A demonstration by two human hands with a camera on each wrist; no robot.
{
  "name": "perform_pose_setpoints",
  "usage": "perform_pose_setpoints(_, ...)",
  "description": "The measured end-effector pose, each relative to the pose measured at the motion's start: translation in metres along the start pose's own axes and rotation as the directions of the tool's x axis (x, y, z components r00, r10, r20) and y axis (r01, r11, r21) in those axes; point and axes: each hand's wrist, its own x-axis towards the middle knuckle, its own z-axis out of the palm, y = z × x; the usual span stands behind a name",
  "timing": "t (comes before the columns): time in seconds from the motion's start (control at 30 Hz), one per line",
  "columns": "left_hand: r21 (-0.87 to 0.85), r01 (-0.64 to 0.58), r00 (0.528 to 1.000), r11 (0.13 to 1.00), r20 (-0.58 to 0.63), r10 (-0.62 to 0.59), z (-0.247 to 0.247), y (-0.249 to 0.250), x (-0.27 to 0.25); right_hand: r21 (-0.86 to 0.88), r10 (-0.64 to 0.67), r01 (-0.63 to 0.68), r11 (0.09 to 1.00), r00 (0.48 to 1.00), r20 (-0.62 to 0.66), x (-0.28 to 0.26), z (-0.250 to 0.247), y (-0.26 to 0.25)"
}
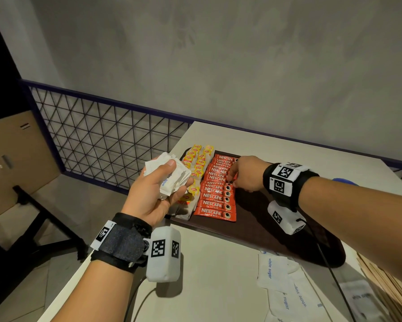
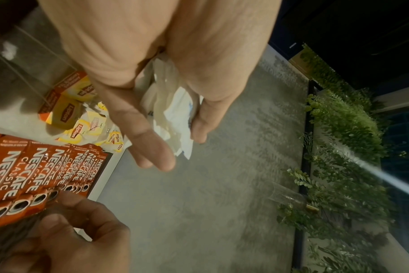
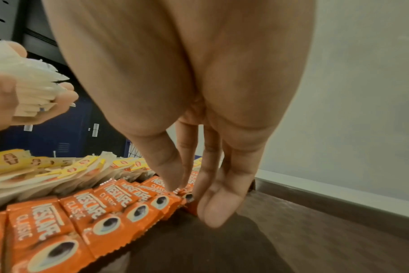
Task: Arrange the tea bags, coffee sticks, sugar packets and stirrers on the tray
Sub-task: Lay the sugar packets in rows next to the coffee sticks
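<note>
A dark brown tray [image 1: 260, 219] lies on the white table. On its left side is a column of yellow-tagged tea bags [image 1: 195, 163], with a column of red coffee sticks [image 1: 215, 194] beside it. My left hand [image 1: 179, 174] hovers over the tray's left edge and grips a bundle of white sugar packets [image 1: 158, 163] between thumb and fingers. My right hand [image 1: 231, 178] reaches down to the right ends of the coffee sticks. In the right wrist view its thumb and fingertips [image 3: 213, 208] pinch the end of one coffee stick [image 3: 189, 203] in the middle of the column.
Several loose sugar packets [image 1: 272, 273] lie on the table in front of the tray. Wooden stirrers [image 1: 386, 282] lie at the bottom right. The tray's right half is bare. A wire-mesh railing [image 1: 102, 140] runs along the table's left, with a cardboard box [image 1: 16, 154] beyond it.
</note>
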Motion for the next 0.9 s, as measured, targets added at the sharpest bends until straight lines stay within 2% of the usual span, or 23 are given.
perform_pose_setpoints(0.23,0.013,-0.004,1.000,1.000,0.010,0.004,-0.001,0.001,0.000,-0.057,0.012,-0.012,0.998,1.000,-0.006,0.002,0.003,0.007)
perform_pose_setpoints(0.33,0.011,-0.004,1.000,1.000,0.025,0.003,-0.002,0.001,0.001,0.006,0.039,-0.039,0.999,0.998,-0.042,0.005,0.002,0.010)
perform_pose_setpoints(0.6,0.013,-0.008,1.000,1.000,0.018,0.008,-0.002,0.001,0.001,0.082,0.078,-0.075,0.994,0.997,-0.024,0.012,0.007,0.015)
perform_pose_setpoints(0.83,0.004,-0.003,1.000,1.000,0.008,0.003,0.003,0.000,-0.001,0.079,0.064,-0.062,0.995,0.998,-0.012,0.004,-0.004,0.015)
perform_pose_setpoints(0.9,0.016,0.010,1.000,1.000,0.024,-0.010,0.007,-0.003,-0.005,0.139,0.052,-0.046,0.989,0.998,-0.041,-0.005,-0.011,0.015)
